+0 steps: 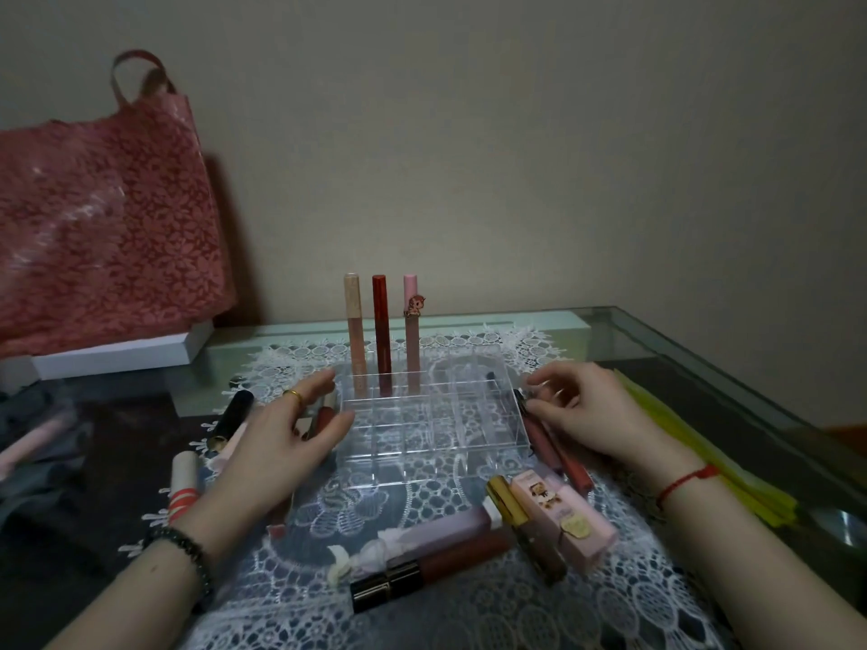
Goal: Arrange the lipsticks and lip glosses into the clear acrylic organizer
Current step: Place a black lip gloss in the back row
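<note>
The clear acrylic organizer [488, 443] sits mid-table on a lace mat. Three tubes stand upright in its back row: a beige gloss [353, 316], a dark red one [381, 321] and a pink one with a unicorn charm [411, 316]. My left hand [281, 443] hovers open at the organizer's left side, over several loose tubes [234, 415]. At the organizer's right edge my right hand [586, 415] has its fingertips closed around the dark cap of a lying gloss tube [539, 438]. More lipsticks and glosses [445, 551] lie in front, including a pink box [563, 518].
A red patterned bag [103, 227] stands at the back left on a white box [122, 354]. Yellow-green sheets [703, 452] lie along the right. The glass table's edge [732, 368] runs diagonally at the right. A wall is close behind.
</note>
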Tool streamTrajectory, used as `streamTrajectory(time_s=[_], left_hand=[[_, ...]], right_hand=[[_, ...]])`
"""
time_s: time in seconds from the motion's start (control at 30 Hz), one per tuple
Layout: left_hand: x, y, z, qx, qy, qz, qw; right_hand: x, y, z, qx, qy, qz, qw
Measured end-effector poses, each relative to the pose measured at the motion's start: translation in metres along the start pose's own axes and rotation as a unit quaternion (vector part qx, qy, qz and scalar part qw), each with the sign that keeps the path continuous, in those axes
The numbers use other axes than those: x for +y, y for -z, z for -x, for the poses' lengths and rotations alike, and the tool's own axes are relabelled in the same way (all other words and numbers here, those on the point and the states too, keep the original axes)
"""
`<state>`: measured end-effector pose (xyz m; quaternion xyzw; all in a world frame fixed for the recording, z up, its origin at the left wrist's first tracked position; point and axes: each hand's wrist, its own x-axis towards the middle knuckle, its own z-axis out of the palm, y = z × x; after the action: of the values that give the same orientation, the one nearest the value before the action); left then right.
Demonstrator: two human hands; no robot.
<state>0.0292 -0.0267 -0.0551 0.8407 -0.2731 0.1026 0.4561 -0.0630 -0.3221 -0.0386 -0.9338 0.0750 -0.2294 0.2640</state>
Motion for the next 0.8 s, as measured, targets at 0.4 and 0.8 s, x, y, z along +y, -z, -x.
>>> streamTrajectory(time_s=[0.4, 0.8], left_hand=[[-0.002, -0.006, 0.002, -0.001, 0.002, -0.015, 1.0], [-0.006, -0.012, -0.001, 0.031, 0.004, -0.015, 0.999]], right_hand=[[-0.005, -0.022, -0.029, -0.004, -0.044, 0.072, 0.996], [-0.022, -0.017, -0.073, -0.17, -0.142, 0.146, 0.964]])
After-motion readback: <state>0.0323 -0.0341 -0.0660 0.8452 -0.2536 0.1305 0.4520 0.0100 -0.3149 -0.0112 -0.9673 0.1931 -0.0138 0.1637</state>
